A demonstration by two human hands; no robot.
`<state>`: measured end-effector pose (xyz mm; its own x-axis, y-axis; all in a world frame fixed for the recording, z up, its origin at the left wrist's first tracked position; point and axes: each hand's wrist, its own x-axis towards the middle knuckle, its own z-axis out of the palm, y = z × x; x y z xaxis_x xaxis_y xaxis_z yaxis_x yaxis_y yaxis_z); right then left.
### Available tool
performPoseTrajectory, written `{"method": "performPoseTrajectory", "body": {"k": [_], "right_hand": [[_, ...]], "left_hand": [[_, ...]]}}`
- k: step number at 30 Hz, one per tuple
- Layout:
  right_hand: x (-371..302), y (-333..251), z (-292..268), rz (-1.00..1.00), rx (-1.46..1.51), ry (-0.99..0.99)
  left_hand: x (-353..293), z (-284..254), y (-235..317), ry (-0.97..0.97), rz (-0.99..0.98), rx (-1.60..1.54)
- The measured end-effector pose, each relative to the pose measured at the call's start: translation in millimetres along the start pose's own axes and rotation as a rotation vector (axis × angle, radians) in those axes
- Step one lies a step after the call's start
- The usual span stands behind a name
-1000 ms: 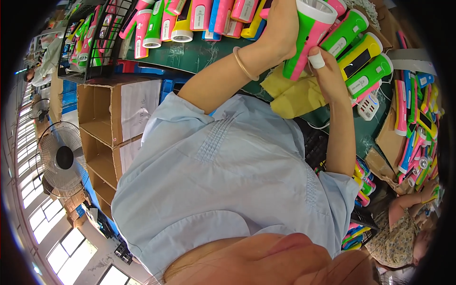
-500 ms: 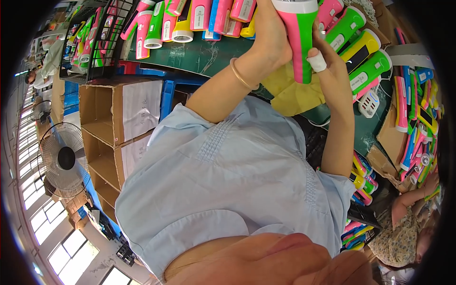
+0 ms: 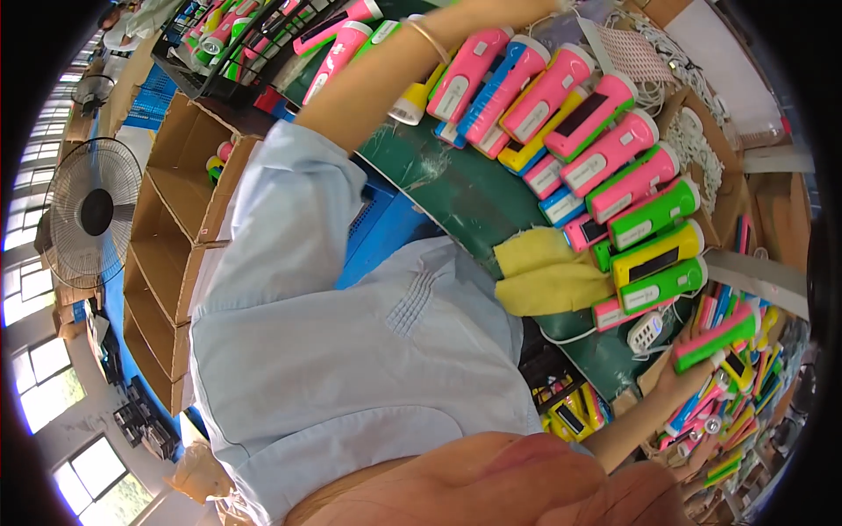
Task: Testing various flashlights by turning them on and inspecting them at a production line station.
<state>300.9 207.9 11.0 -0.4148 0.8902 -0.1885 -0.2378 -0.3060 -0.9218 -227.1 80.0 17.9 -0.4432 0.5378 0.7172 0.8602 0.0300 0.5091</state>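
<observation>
My right hand (image 3: 682,379) is out at the right, closed round a green and pink flashlight (image 3: 717,338). That flashlight is above a heap of loose, many-coloured flashlights (image 3: 737,399). My left arm stretches across the far side of the table, over the row of flashlights. The left hand (image 3: 526,10) is at the top edge, blurred and partly cut off, so its fingers cannot be made out. Beneath and beside it lie pink flashlights (image 3: 469,74) with white heads. A folded yellow cloth (image 3: 548,273) rests on the green table (image 3: 438,184) near my body.
A white multi-port charger (image 3: 645,333) with its cable sits by the table's right edge. Black wire baskets (image 3: 250,61) of flashlights stand at the far left. Cardboard compartments (image 3: 162,272) and a fan (image 3: 96,212) are at the left. Coiled white cables (image 3: 693,149) fill a box behind.
Both hands were together at a pink and green flashlight over the cloth. The right hand has swung right with a flashlight; the left has reached to the far side. My view has turned.
</observation>
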Motion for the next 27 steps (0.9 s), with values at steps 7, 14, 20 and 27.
{"method": "performPoseTrajectory", "body": {"k": [7, 14, 20, 27], "right_hand": [[141.3, -83.0, -163.4, -0.189, -0.537, 0.534], [198.4, -95.1, -244.5, -0.403, -1.396, 0.909], [85.4, -78.1, -71.8, -0.475, -0.404, 0.341], [-29.3, 1.1, 146.3, -0.824, -0.687, -0.239]], "left_hand": [[29.9, -67.5, -236.1, -0.823, -0.301, 0.377], [25.1, -54.7, -134.5, -0.515, -0.047, 0.57], [33.4, -103.8, -34.3, 0.032, 0.418, 0.729], [-77.7, -70.9, 115.5, -0.526, 0.034, -0.201]]}}
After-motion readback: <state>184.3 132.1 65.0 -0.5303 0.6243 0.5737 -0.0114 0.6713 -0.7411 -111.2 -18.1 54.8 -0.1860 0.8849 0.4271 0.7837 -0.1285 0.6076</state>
